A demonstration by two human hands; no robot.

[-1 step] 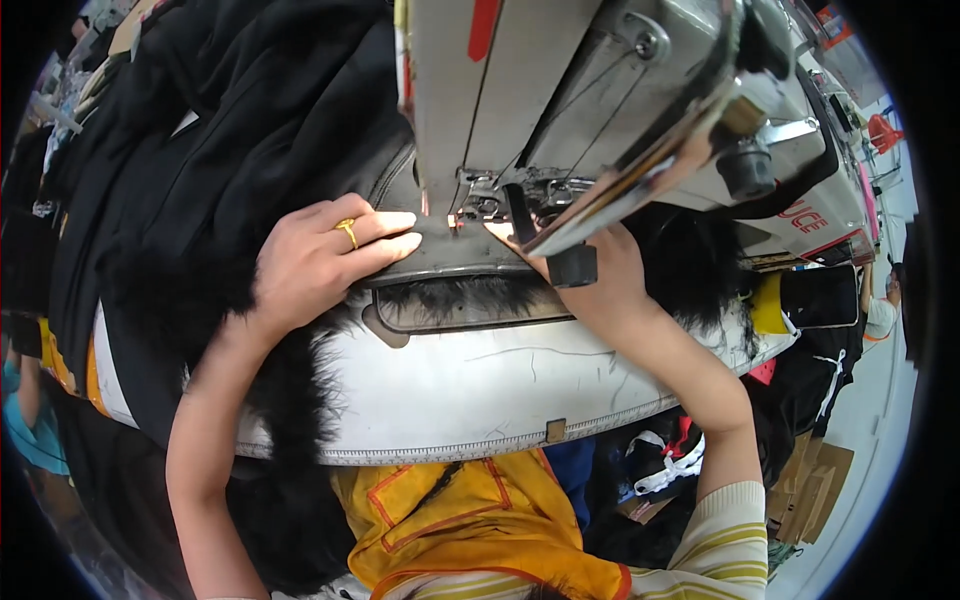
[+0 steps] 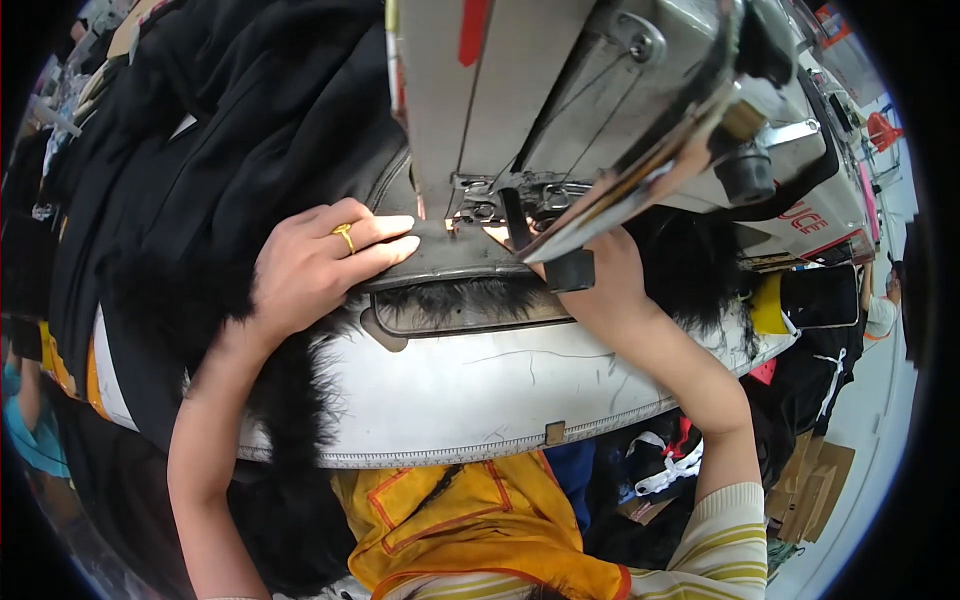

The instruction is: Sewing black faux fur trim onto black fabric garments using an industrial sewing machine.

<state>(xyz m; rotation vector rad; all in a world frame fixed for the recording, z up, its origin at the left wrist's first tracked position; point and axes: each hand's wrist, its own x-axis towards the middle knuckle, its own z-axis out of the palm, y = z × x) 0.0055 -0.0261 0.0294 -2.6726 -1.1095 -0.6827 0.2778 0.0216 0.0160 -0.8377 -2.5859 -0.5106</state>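
A black garment panel (image 2: 440, 262) with fluffy black fur trim (image 2: 460, 296) lies under the needle area of a white sewing machine (image 2: 430, 110). My left hand (image 2: 312, 262), with a gold ring, rests on the panel left of the needle, its fingers stretched out flat. On the other side, my right hand (image 2: 605, 280) lies on the panel, partly covered by a tilted plate on the machine. One of its fingertips shows, stretched toward the presser foot (image 2: 468, 216); the other fingers are mostly hidden. A small light shines at the needle.
Bulky black cloth (image 2: 230, 120) is heaped to the left. A measuring scale (image 2: 450, 458) edges the white table (image 2: 440, 400) in front of me. A black-and-yellow object (image 2: 800, 300) sits at the right. Cardboard (image 2: 815, 490) stands lower right; another person's turquoise sleeve (image 2: 35, 420) shows far left.
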